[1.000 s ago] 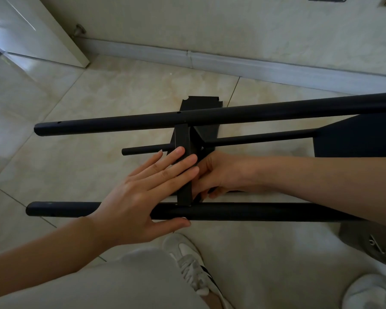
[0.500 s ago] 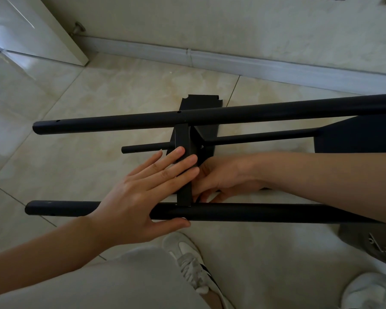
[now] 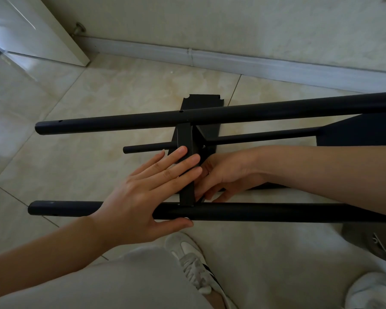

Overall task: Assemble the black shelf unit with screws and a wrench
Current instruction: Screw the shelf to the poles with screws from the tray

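The black shelf unit lies on its side on the tiled floor. Its near pole and far pole run left to right, with a thinner rod between them. A black shelf panel stands edge-on between the poles, with a screw in its corner. My left hand presses flat on the panel's edge, thumb under the near pole. My right hand reaches behind the panel, fingers curled at the joint with the near pole, pinching a small dark wrench that is mostly hidden.
Another black shelf is fixed further right. A loose black panel lies flat on the floor beyond the far pole. A clear bag with metal hardware lies at the lower right. My shoe is below the near pole.
My right hand's fingers have shifted a little at the joint by the near pole. My left hand and the frame have stayed put.
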